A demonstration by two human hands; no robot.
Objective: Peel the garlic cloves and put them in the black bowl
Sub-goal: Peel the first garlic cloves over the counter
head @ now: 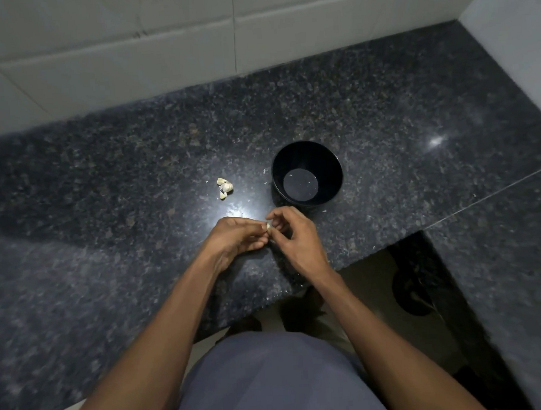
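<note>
A small pale garlic clove sits between my two hands, just above the dark granite counter. My left hand pinches it from the left and my right hand pinches it from the right with thumb and fingertips. Most of the clove is hidden by my fingers. The black bowl stands upright just beyond my right hand, and nothing shows inside it. A little cluster of unpeeled garlic cloves lies on the counter to the left of the bowl.
White tiled walls close off the counter at the back and right. The counter's front edge steps back below my right wrist, with an opening to the floor there. Tiny flecks of skin lie near the bowl.
</note>
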